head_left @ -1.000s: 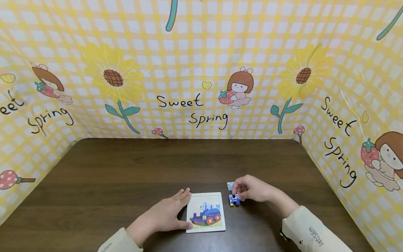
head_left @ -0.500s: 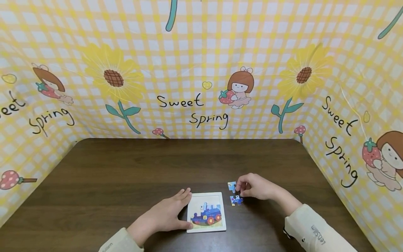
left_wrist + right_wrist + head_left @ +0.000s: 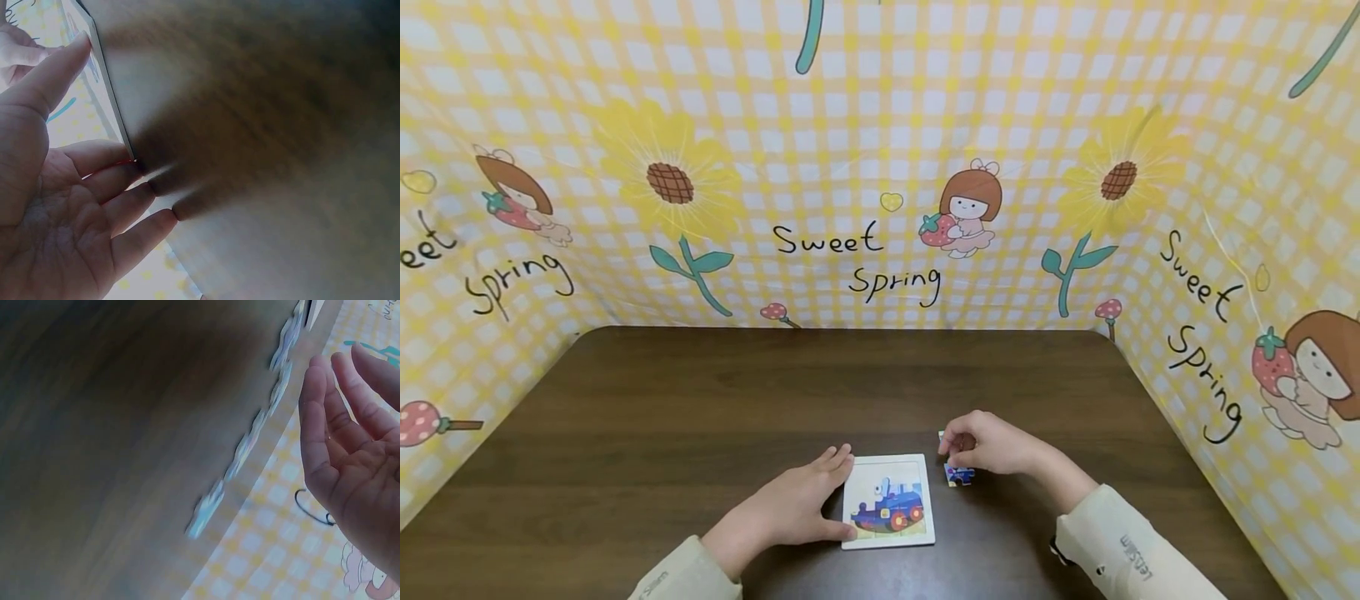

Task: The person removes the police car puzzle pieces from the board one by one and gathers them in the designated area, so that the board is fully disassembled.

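A white-framed jigsaw puzzle (image 3: 887, 510) with a blue train picture lies flat on the table. My left hand (image 3: 797, 507) rests along its left side, fingers extended to the upper corner and thumb on the lower one. In the left wrist view the thumb (image 3: 72, 59) presses the frame's edge (image 3: 112, 100). My right hand (image 3: 1000, 446) hovers over loose jigsaw pieces (image 3: 959, 476) right of the frame, partly hiding them. The right wrist view shows this hand (image 3: 356, 437) with thumb and fingers apart and nothing between them.
Several jigsaw pieces (image 3: 247, 447) lie in a row on the table in the right wrist view, seen nearly edge-on. The dark wooden table (image 3: 737, 392) is bordered at the back and sides by a yellow checked cloth (image 3: 835, 150).
My right hand shifts slightly right over the loose pieces, then back left, and now covers most of the upper one. The lower piece turns slightly. My left hand stays at the frame.
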{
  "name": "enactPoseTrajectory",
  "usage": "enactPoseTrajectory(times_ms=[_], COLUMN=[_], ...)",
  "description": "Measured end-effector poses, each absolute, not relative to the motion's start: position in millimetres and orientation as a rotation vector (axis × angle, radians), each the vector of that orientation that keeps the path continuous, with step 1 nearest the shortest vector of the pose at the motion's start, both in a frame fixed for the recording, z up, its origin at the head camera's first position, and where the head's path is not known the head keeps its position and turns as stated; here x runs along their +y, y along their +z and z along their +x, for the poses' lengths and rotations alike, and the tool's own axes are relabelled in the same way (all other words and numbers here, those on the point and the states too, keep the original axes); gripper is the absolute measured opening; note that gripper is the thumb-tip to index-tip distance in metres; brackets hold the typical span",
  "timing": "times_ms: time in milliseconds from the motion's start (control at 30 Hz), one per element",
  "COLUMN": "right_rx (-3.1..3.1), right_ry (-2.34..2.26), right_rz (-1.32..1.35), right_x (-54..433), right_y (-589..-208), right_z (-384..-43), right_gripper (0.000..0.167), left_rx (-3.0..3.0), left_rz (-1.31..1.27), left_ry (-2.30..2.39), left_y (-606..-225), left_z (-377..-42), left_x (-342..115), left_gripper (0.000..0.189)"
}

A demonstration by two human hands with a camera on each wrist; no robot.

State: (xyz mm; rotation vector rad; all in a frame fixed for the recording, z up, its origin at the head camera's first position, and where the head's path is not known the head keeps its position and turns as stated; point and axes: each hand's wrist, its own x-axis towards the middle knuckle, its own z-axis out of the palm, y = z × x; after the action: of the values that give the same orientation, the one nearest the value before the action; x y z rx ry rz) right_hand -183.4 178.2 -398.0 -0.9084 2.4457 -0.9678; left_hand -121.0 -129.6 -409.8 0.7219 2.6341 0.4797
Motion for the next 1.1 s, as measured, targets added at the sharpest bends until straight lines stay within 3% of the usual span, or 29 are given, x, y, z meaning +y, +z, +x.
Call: enactPoseTrajectory(times_ms=[533, 1100], right_rx=[2.366, 2.371], right_ry=[-0.918, -0.783], right_rz=[-1.012, -0.981], right_x=[122.6, 101.2], right_y=[-402.4, -406.5], right_z=[-181.0, -175.5], right_gripper=[0.01, 0.012], left_rx=[2.635, 2.646], left_rz=[0.734, 0.734], left_ry=[0.485, 0.488], left_y=[-411.7, -411.0], left_z=[-123.5, -121.4], left_x=[-130.3, -130.8], left_gripper=[0.095, 0.095])
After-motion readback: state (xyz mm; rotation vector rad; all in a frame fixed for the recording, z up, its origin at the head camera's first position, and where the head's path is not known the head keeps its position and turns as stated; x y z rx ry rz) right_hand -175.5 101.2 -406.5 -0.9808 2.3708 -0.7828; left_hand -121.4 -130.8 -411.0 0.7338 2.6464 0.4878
